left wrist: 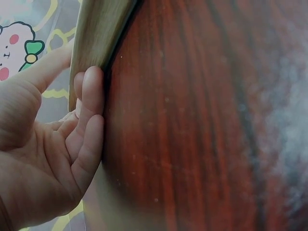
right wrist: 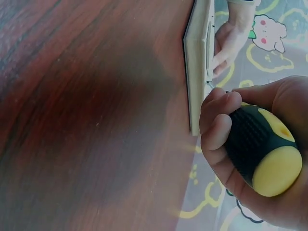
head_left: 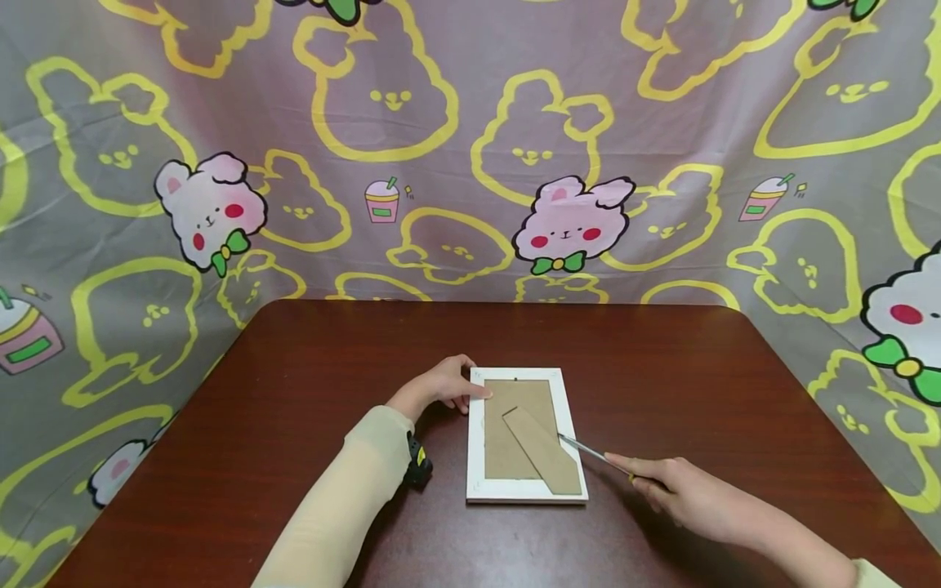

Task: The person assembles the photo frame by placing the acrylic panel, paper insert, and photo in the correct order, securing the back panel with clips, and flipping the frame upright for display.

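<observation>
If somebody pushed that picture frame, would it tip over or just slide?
The picture frame would probably slide, since it lies flat on the table. Its thick white border suggests stiffness. The thin brown stand looks likelier to bend.

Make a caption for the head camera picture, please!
Left hand grips a white frame; right hand holds a thin tool at the edge of its brown backing.
</observation>
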`<state>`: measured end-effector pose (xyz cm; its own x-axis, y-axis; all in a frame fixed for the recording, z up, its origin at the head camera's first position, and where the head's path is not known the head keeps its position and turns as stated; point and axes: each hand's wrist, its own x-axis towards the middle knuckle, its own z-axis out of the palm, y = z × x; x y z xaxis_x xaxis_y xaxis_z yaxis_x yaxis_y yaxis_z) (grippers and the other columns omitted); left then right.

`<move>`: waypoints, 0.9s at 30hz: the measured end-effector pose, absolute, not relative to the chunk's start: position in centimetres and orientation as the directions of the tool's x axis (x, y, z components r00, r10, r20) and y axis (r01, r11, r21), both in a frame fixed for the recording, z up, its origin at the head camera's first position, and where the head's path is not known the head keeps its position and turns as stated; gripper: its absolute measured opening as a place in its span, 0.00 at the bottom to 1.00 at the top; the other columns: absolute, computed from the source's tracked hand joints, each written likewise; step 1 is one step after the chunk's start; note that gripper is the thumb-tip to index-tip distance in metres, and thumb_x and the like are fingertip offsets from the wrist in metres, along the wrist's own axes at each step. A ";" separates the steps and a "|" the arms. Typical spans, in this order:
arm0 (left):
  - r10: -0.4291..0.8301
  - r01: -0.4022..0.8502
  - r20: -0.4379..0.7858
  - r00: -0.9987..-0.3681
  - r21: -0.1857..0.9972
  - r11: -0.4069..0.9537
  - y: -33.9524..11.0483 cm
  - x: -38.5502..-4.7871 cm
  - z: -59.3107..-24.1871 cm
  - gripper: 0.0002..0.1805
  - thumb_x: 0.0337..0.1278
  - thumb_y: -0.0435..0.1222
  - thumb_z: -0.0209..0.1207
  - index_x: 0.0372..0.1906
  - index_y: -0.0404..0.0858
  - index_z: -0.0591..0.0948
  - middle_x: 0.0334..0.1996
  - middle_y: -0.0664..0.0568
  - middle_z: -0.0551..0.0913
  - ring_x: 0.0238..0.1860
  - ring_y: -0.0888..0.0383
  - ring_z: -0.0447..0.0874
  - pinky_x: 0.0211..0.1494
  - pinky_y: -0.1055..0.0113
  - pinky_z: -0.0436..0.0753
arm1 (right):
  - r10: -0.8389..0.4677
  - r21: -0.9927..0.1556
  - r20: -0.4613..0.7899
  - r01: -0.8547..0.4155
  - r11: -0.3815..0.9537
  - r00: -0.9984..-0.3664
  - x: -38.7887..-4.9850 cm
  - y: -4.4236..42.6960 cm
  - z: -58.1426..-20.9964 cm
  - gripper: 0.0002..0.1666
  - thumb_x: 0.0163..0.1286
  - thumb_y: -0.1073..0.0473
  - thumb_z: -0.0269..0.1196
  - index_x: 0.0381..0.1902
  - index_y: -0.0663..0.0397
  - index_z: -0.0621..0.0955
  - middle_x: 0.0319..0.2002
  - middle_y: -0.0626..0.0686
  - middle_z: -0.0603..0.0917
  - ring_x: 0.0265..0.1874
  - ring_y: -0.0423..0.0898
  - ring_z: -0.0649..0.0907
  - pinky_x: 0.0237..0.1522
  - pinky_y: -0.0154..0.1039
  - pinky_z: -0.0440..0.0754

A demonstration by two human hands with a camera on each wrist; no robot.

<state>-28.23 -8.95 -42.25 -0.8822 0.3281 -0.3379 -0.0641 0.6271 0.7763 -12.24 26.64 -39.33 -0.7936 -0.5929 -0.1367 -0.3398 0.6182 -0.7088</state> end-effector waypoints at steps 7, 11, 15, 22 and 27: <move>0.328 -0.072 -0.341 -0.881 0.781 0.620 -8.8 -28.1 -42.0 0.35 0.54 0.44 0.69 0.61 0.34 0.68 0.20 0.44 0.81 0.18 0.55 0.81 0.29 0.63 0.79 | -0.600 -0.666 -0.098 -0.395 0.633 -0.794 -12.2 26.5 -39.1 0.27 0.74 0.66 0.54 0.70 0.51 0.70 0.26 0.39 0.75 0.16 0.32 0.66 0.21 0.31 0.70; 0.324 -0.069 -0.339 -0.883 0.777 0.625 -8.8 -28.1 -42.0 0.34 0.54 0.44 0.69 0.61 0.34 0.68 0.19 0.44 0.80 0.18 0.56 0.81 0.28 0.63 0.79 | -0.618 -0.575 -0.051 -0.483 0.661 -0.784 -12.4 26.2 -38.7 0.27 0.72 0.65 0.57 0.68 0.54 0.72 0.25 0.35 0.71 0.18 0.31 0.62 0.24 0.31 0.69; 0.322 -0.066 -0.341 -0.883 0.770 0.635 -8.8 -28.1 -42.0 0.35 0.55 0.44 0.69 0.61 0.34 0.67 0.20 0.44 0.81 0.18 0.55 0.81 0.28 0.63 0.79 | -0.629 -0.530 -0.052 -0.513 0.676 -0.775 -12.6 25.8 -38.2 0.26 0.72 0.65 0.58 0.67 0.54 0.73 0.20 0.33 0.61 0.16 0.31 0.57 0.21 0.31 0.66; 0.311 -0.075 -0.347 -0.885 0.765 0.639 -8.8 -28.1 -42.0 0.35 0.54 0.44 0.69 0.62 0.34 0.68 0.20 0.44 0.81 0.18 0.55 0.81 0.29 0.63 0.79 | -0.632 -0.500 -0.048 -0.530 0.685 -0.773 -12.6 25.3 -37.9 0.26 0.70 0.66 0.59 0.66 0.55 0.74 0.21 0.35 0.68 0.17 0.31 0.57 0.21 0.31 0.67; 0.315 -0.076 -0.348 -0.883 0.768 0.636 -8.8 -28.1 -42.0 0.36 0.55 0.45 0.69 0.62 0.34 0.67 0.20 0.44 0.81 0.19 0.55 0.81 0.29 0.63 0.79 | -0.614 -0.608 -0.106 -0.438 0.662 -0.782 -12.5 25.6 -38.1 0.27 0.73 0.67 0.56 0.68 0.54 0.72 0.21 0.36 0.62 0.15 0.32 0.58 0.19 0.31 0.65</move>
<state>-28.06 -8.76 -41.98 -0.8833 0.3146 -0.3475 -0.0758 0.6357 0.7682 -12.47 25.60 -38.09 -0.7822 -0.6140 -0.1058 -0.4376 0.6622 -0.6082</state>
